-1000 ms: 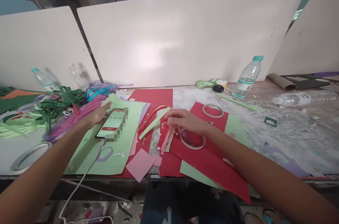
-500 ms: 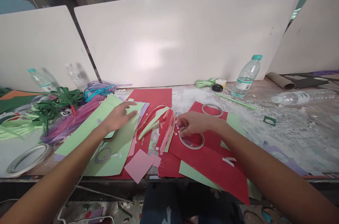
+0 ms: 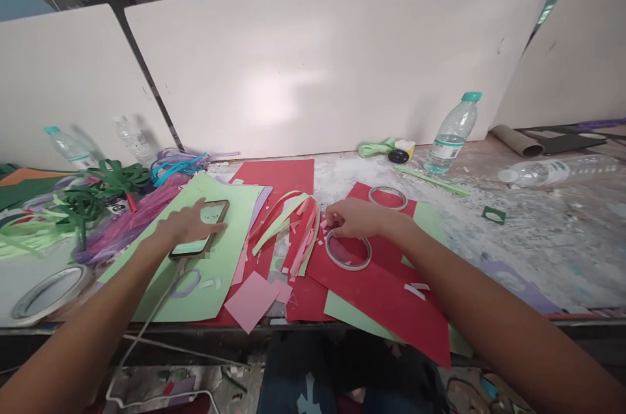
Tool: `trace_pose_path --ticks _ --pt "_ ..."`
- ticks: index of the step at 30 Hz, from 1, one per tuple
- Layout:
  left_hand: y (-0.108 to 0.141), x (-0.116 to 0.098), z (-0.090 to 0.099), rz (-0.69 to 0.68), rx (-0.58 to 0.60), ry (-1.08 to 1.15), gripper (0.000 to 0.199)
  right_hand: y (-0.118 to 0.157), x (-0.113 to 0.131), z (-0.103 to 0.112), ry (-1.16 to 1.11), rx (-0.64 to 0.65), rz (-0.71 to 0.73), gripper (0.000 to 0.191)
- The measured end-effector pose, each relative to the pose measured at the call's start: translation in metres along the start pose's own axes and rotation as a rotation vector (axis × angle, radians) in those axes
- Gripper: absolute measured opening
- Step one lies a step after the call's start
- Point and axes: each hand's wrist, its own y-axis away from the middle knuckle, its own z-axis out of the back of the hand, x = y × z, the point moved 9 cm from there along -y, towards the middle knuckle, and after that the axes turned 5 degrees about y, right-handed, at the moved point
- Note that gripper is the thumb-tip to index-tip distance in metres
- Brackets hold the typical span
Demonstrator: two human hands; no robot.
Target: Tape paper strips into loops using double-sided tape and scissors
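My left hand (image 3: 183,228) lies over a phone (image 3: 198,246), its index finger and thumb spread apart across the lit screen. The phone rests on light green paper sheets (image 3: 225,270) with a white cable at its lower end. My right hand (image 3: 355,215) is closed, fingertips pinched at the gathered end of a looped bundle of red, pink and green paper strips (image 3: 304,235); a bit of pink shows at the fingers. Just below that hand, a roll of tape (image 3: 368,257) lies on red paper (image 3: 391,296). A second tape ring (image 3: 403,197) sits behind it.
Pink paper squares (image 3: 251,302) lie near the front edge. On the left are green paper loops (image 3: 120,176), purple strips and a large tape roll (image 3: 19,313). An upright bottle (image 3: 450,137), a lying bottle (image 3: 552,171) and a cardboard tube (image 3: 518,141) are at right.
My left hand has moved left and down onto the phone, uncovering its lit screen. My right hand stays at the strips. The whole view has shifted slightly.
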Motion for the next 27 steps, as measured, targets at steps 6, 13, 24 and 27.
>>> trace_pose_path --ticks 6,13,24,27 --pt "0.014 -0.001 -0.006 0.034 -0.063 0.001 0.092 0.0 0.006 -0.002 -0.019 0.025 0.011 0.006" --pt "0.011 0.001 -0.007 0.039 -0.069 0.058 0.087 -0.001 0.002 -0.004 -0.006 0.03 0.013 0.009" --pt "-0.009 -0.022 0.003 -0.037 -0.063 0.048 0.079 0.013 -0.036 0.043 0.018 -0.097 -0.121 0.025" --pt "0.016 -0.093 0.033 -0.306 -0.221 0.172 0.067 0.003 -0.03 0.026 0.01 -0.045 -0.077 0.032"
